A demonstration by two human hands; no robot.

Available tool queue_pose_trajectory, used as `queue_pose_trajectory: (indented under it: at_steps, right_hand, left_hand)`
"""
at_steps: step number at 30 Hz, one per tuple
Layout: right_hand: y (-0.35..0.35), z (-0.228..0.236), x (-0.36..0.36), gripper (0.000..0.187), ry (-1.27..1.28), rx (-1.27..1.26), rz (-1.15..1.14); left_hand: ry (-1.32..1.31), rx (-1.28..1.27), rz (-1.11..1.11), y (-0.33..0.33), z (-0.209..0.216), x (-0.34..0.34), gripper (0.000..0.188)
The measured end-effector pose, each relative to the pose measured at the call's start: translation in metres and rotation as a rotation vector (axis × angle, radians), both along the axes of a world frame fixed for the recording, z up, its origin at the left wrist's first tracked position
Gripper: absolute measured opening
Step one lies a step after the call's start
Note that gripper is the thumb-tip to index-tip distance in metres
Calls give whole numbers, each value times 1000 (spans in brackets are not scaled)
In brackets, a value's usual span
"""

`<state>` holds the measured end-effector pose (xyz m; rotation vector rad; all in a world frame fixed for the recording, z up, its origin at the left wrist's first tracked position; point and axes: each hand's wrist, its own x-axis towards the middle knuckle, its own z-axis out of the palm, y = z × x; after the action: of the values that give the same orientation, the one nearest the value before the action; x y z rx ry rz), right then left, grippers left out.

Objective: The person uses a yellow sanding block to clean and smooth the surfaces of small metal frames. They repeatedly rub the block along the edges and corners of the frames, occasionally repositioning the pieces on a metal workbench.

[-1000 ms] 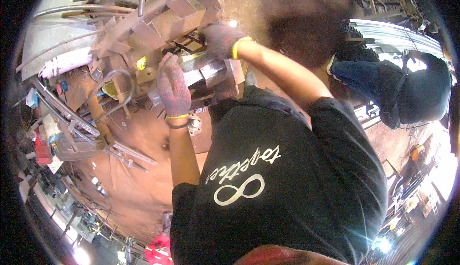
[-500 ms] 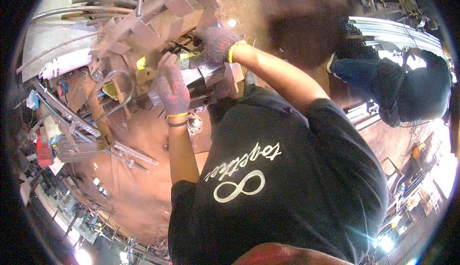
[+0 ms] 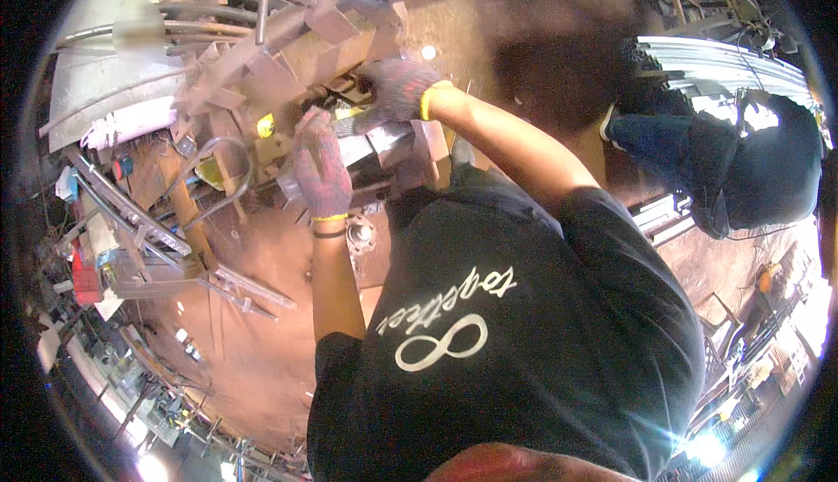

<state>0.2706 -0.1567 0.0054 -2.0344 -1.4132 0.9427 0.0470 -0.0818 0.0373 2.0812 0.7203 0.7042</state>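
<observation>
Grey-and-red-gloved left hand [image 3: 321, 168] and right hand [image 3: 400, 91] near each other at a shiny silver-grey metal piece [image 3: 381, 140].
I see the left hand's fingers straight and together beside the piece's left end; whether they grip it, I cannot tell. The right hand bends over at the piece's upper side, and I cannot make out what, if anything, it holds. My view puts the piece between the hands, with brown angular steel plates [image 3: 272, 72] beyond and a round flanged metal hub [image 3: 360, 234] nearer the body.
</observation>
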Motion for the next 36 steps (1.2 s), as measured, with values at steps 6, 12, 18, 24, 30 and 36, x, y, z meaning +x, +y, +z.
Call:
queue_pose_trajectory:
  at_steps: [6,12,18,24,30,36]
  right_hand:
    - [-15,-16,31,67,-1,151,35]
    - [-13,13,0,50,-68,515,65]
    - [0,-40,-29,41,-326,177,-51]
    - [-51,28,-11,70,-148,187,-132]
    - [-7,-28,-34,49,-189,190,-175]
    - [-59,43,-31,61,-301,234,-169]
  left_hand:
    - [44,217,-33,9,3,6,32]
    - [709,1041,69,11,-16,-59,68]
    - [283,322,-130,7,-5,-12,38]
    - [485,536,-230,30,-12,-17,40]
    - [525,555,-213,29,-16,-12,41]
    - [572,550,-153,30,-18,-18,42]
